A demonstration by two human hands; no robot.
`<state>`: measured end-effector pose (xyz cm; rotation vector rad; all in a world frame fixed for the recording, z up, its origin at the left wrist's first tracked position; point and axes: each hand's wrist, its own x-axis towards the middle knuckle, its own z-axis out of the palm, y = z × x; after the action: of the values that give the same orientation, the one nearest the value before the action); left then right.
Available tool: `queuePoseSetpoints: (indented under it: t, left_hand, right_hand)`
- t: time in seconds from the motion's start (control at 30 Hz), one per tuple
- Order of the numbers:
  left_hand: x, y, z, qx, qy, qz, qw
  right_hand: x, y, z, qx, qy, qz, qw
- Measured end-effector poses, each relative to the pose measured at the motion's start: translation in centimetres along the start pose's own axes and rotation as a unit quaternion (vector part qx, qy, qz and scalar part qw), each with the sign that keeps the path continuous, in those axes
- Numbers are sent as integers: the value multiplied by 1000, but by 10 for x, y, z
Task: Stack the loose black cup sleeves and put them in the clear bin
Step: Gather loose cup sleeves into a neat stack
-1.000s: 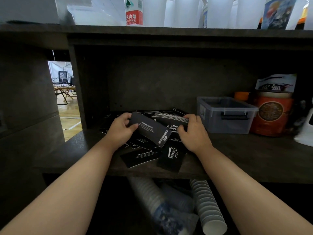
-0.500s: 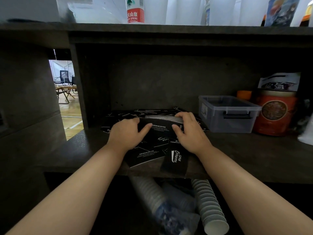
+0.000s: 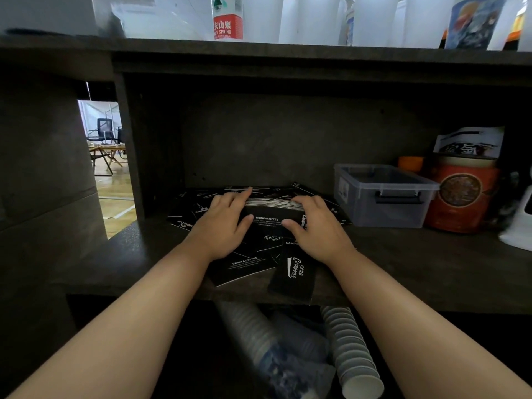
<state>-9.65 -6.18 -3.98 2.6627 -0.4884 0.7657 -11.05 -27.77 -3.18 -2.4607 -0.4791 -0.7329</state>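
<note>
A stack of flat black cup sleeves stands on edge in the middle of the dark shelf, its pale edges facing up. My left hand grips its left end and my right hand grips its right end, thumbs on the near face. More loose black sleeves lie scattered flat under and around the stack, one overhanging the shelf's front edge. The clear bin sits to the right of the stack, open-topped; nothing shows inside it.
An orange-red round tin stands right of the bin, with a white object at the far right. Stacked paper cups lie on the lower shelf. Bottles and cups line the upper shelf. A vertical panel bounds the left.
A second ago my left hand held a single sleeve tilted above the pile. That sleeve now lies against the stack, and both hands have closed in on the stack's ends.
</note>
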Motion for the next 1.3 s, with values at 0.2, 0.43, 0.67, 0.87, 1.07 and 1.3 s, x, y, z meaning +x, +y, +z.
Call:
queuePoseSetpoints:
  t: [0.2, 0.43, 0.67, 0.87, 1.07, 1.3]
  left_hand:
    - [-18, 40, -27, -70, 174, 148, 971]
    - [-88, 75, -15, 33, -19, 350, 936]
    - [-33, 33, -51, -191, 148, 83, 967]
    - [12, -2, -8, -358, 172, -242, 885]
    - [5, 35, 4, -99, 128, -169, 972]
    - [3, 40, 3, -189, 63, -173, 965]
  right_hand:
    - [1, 3, 3, -7, 74, -20, 997]
    - [5, 12, 0, 53, 43, 73, 995]
    - [5, 12, 1, 101, 36, 45, 993]
    - [5, 11, 0, 94, 30, 55, 994]
    - [5, 11, 0, 69, 20, 48, 996]
    - [4, 9, 0, 83, 11, 30, 996]
